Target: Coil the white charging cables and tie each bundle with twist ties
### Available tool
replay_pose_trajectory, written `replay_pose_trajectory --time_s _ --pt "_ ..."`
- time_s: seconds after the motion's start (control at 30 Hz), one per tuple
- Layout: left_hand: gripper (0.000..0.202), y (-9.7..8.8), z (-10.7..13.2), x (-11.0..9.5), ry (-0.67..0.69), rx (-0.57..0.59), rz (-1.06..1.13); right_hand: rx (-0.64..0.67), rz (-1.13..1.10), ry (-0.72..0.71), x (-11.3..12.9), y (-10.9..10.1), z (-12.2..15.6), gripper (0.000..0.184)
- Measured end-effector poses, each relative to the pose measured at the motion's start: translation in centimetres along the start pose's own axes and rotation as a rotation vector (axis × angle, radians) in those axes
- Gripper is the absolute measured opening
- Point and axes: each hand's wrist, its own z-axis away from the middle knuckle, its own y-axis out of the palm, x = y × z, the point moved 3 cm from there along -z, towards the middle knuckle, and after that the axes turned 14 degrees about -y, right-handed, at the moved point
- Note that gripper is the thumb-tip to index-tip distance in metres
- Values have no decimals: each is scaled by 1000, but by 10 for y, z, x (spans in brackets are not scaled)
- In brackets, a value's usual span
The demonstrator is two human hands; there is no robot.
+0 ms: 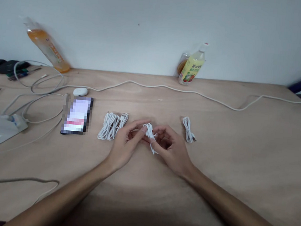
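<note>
A bundled white USB cable [151, 132] is held between both hands over the middle of the table. My left hand [125, 142] pinches its upper left side between thumb and fingers. On the right side, my right hand [175, 148] grips the bundle lower down, with the fingers curled behind it. Several coiled white cables [109, 126] lie side by side just left of my left hand, which partly covers the nearest one. Another coiled white USB cable [188, 129] lies by itself to the right, beyond my right hand.
A phone [77, 115] and a white earbud case [80, 92] lie at left. An orange drink bottle [47, 47] and a yellow one [192, 67] stand by the wall. A long white cable [165, 87] crosses the table's back. A white power strip [3, 131] sits far left.
</note>
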Motion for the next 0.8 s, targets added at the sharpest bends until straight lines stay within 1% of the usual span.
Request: replay_pose_trajectory --time_s 0.1,0.2,0.3,0.37,0.43,0.5,0.57,0.63,0.73,0.8 --pt "31 -1 3 0 31 -33 -52 -6 37 -27 0 -1 -1 15" --pt "42 0 7 0 65 -37 -100 -33 106 -49 0 -2 -2 11" --pt "54 4 11 1 54 24 -97 -160 276 -123 1 -12 -4 10" --pt "56 5 12 3 45 54 -82 -285 448 -207 2 -23 -6 11" --pt "55 6 13 5 48 61 -94 -372 641 -266 2 -36 -8 13" --pt "54 5 13 7 57 60 -120 -339 811 -246 -1 -46 -12 18" --pt "52 5 13 8 66 57 -140 -301 959 -177 -4 -54 -14 23" --pt "52 4 13 8 67 51 -150 -239 1051 -115 -7 -58 -15 22" --pt "51 4 14 7 54 48 -164 -179 1108 -93 -8 -57 -14 20" --pt "48 5 14 7 49 48 -178 -170 1081 -100 -9 -55 -13 24"
